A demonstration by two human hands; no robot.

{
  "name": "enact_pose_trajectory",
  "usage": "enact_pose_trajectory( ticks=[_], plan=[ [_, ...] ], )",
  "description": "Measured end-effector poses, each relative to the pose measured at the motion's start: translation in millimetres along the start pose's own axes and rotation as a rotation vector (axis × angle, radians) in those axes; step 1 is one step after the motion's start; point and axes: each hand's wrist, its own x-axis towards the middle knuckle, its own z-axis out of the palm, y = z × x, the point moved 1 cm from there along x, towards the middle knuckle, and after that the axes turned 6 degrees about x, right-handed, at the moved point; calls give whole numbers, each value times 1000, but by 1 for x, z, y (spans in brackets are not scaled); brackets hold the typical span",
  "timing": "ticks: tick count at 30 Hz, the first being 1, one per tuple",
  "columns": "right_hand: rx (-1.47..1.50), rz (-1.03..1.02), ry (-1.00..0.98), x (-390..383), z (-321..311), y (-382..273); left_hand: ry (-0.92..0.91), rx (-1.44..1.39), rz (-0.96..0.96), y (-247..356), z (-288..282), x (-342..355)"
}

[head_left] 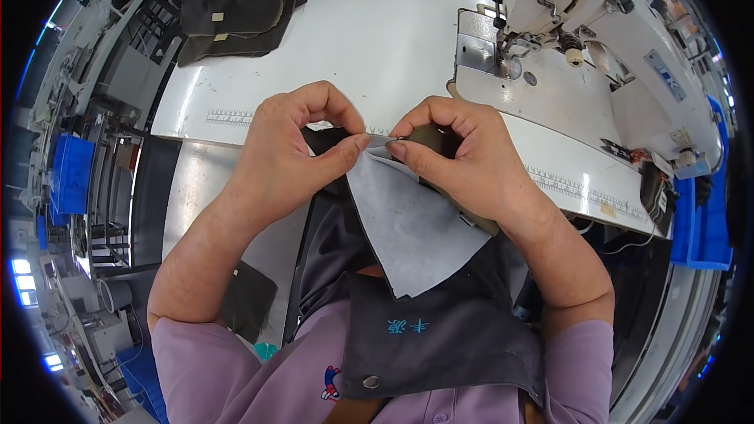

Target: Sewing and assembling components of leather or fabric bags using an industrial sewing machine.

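Between my two hands hangs a fabric piece (420, 224), dark on one side with a pale grey backing facing up. My left hand (302, 137) pinches its upper edge between thumb and forefinger. Close beside it, my right hand (463, 149) pinches the same edge, and an olive-dark fold of the cloth shows under that palm. The lower part of the piece hangs down over my dark apron (440, 345). Both hands are just in front of the near edge of the white table (369, 55).
A sewing machine (550, 31) stands at the right of the table. Stacked dark fabric pieces (236, 0) lie at the far left. Ruler strips (228, 116) run along the near edge. Blue bins (72, 175) are at the left, and another blue bin (701, 224) is at the right.
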Motion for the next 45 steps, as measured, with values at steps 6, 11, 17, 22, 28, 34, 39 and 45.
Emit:
enact_pose_trajectory(
  ticks=[6, 11, 17, 22, 28, 34, 39, 45],
  plan=[
    [37, 0, 13, -3, 8, 3, -77, 23, 0, -19, -3, -4],
    [-103, -144, 50, -6, 6, -3, -42, 363, 178, -4, -7, -4],
    [-410, -634, 192, 5, 1, -34, 91, 750, 489, 53, -40, 18],
    [-588, -787, 389, 10, -16, -15, 32, 1008, 801, 81, -21, 76],
    [-710, -420, 436, -8, -39, 69, -293, 1182, 827, 25, 75, 149],
    [-732, -410, 370, -30, -69, 74, -545, 713, 628, 22, 115, 180],
    [-944, -558, 249, -27, -79, 79, -630, 421, 595, 7, 114, 188],
    [-1008, -582, 174, -24, -81, 70, -560, 239, 339, -10, 111, 186]
  ],
)
